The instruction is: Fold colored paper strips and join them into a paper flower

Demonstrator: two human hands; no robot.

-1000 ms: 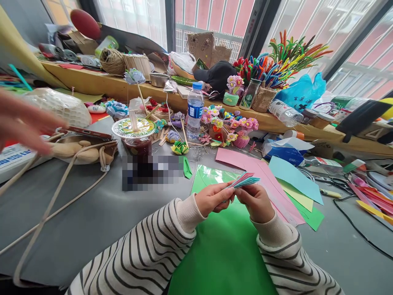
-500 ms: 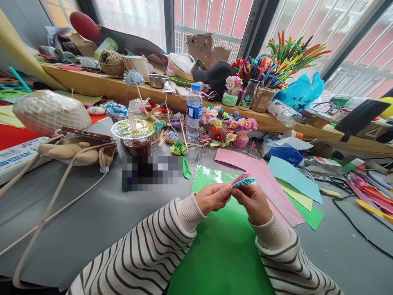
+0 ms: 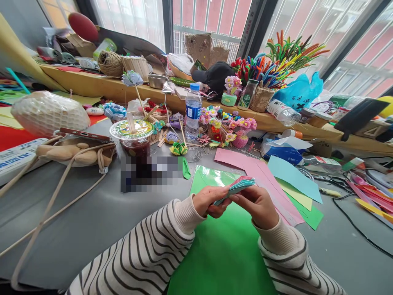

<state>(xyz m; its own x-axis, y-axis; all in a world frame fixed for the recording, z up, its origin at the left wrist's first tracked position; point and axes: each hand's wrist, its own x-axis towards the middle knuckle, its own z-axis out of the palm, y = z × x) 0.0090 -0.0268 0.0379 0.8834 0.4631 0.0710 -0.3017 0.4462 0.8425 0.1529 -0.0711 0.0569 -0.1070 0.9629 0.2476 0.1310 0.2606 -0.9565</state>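
A small bundle of pleated paper, pink on top and light blue below, is held between my two hands over the green sheet. My left hand is closed on its near end, thumb on top and fingers curled beneath. From the other side my right hand grips the lower edge, thumb and fingers pinching it. The fingertips of both hands nearly meet under the folds, and part of the paper is hidden by them.
Pink paper and light blue paper lie right of the green sheet. A lidded drink cup and a water bottle stand upright ahead. Scissors rest at the right; a strapped bag sits at the left.
The pleated paper has turned and shows more of its length, with its light blue folds reaching lower between my hands. My right hand has shifted slightly right and down.
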